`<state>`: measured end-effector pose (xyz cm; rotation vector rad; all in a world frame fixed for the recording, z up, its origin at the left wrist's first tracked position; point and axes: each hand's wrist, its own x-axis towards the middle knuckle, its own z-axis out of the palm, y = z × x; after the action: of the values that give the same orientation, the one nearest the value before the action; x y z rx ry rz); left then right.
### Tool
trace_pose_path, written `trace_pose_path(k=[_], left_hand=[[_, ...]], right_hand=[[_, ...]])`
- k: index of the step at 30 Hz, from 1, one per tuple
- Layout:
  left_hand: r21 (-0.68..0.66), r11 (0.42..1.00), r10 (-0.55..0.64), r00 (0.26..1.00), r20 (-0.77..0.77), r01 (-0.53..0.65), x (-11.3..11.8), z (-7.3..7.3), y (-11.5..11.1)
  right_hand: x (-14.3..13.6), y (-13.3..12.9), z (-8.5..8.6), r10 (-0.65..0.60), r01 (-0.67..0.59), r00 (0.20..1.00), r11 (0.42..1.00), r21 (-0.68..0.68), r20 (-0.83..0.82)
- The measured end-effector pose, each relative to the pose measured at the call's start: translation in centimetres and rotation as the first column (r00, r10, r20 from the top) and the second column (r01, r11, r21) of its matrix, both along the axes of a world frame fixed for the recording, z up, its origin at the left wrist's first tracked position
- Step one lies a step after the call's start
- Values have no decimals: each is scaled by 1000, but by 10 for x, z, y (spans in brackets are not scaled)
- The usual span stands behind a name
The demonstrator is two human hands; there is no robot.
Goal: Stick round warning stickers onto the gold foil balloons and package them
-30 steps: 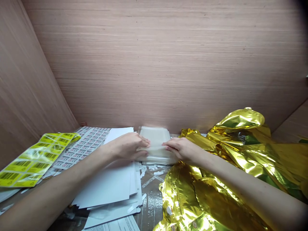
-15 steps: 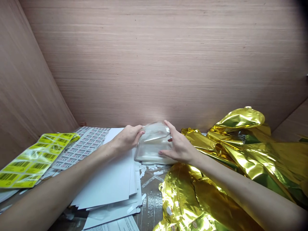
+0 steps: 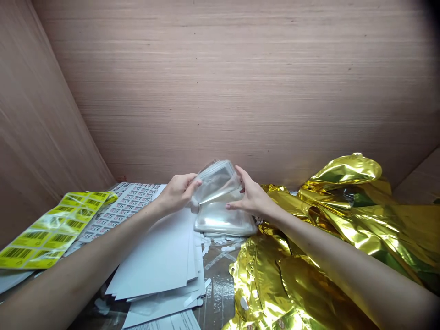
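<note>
Between crumpled gold foil [image 3: 268, 279] and stacked white paper [image 3: 158, 261], a glossy, layered stack of clear plastic bags [image 3: 220, 217] is being held, far end raised. Its left edge is being pinched by the left hand [image 3: 178, 190], its right edge flanked by the right hand [image 3: 256, 197], fingers spread.

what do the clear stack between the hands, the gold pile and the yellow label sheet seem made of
Clear stack: probably thin, glossy plastic film; it is see-through, with bright reflections. Gold pile: metallised film or foil, judging by its mirror-like shine and creases. Yellow label sheet: paper or film, hard to tell which; glare streaks suggest a glossy surface.
</note>
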<state>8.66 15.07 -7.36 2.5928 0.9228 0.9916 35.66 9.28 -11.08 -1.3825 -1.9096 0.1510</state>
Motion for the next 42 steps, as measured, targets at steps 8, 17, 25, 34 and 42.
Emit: trace_pose_path(k=[8, 17, 25, 34, 42], left_hand=[[61, 997, 42, 999, -9, -41, -3, 3, 3], [78, 996, 52, 999, -1, -52, -3, 3, 4], [64, 997, -30, 996, -82, 35, -1, 1, 1], [94, 977, -163, 951, -264, 194, 3, -1, -6], [141, 974, -133, 952, -274, 177, 10, -16, 1]], right_hand=[[-2, -39, -16, 38, -63, 975, 992, 109, 220], [-7, -51, -13, 93, -216, 831, 962, 164, 549], [-8, -33, 10, -22, -108, 757, 981, 158, 653], [-9, -26, 17, -84, 1, 784, 991, 135, 615], [-10, -22, 14, -45, -19, 853, 993, 117, 520]])
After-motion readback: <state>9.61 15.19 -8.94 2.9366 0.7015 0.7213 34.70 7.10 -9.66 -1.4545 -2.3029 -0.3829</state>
